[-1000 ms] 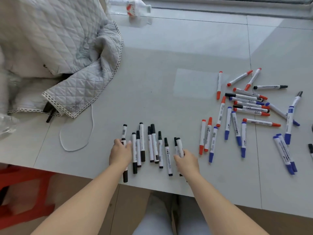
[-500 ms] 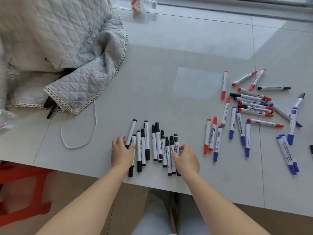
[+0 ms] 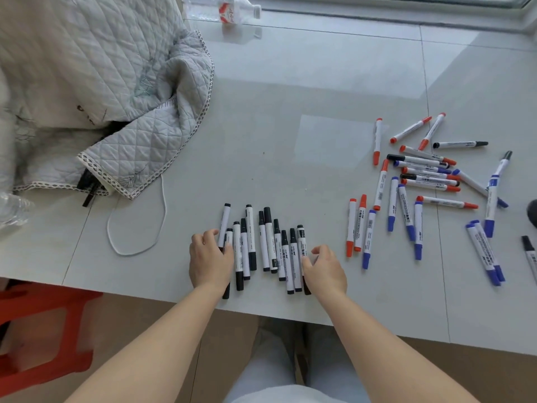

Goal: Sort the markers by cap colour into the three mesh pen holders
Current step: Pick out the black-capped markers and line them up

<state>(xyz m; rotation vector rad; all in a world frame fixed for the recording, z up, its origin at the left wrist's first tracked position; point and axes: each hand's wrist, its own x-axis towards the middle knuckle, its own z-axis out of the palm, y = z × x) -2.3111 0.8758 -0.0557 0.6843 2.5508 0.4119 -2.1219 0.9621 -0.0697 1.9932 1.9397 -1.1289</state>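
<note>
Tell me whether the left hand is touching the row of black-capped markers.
Touching. The head view shows the left hand lying over the leftmost black-capped markers, its fingers against their barrels.

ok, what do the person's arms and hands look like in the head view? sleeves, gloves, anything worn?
Both forearms are bare right up to the bottom edge of the frame: no sleeves show. The left hand and the right hand wear no gloves, and no rings, watch or wristband can be seen. Nothing is marked on them, and no cable or strap is attached. Below the table edge, light blue-grey trousers show.
</note>
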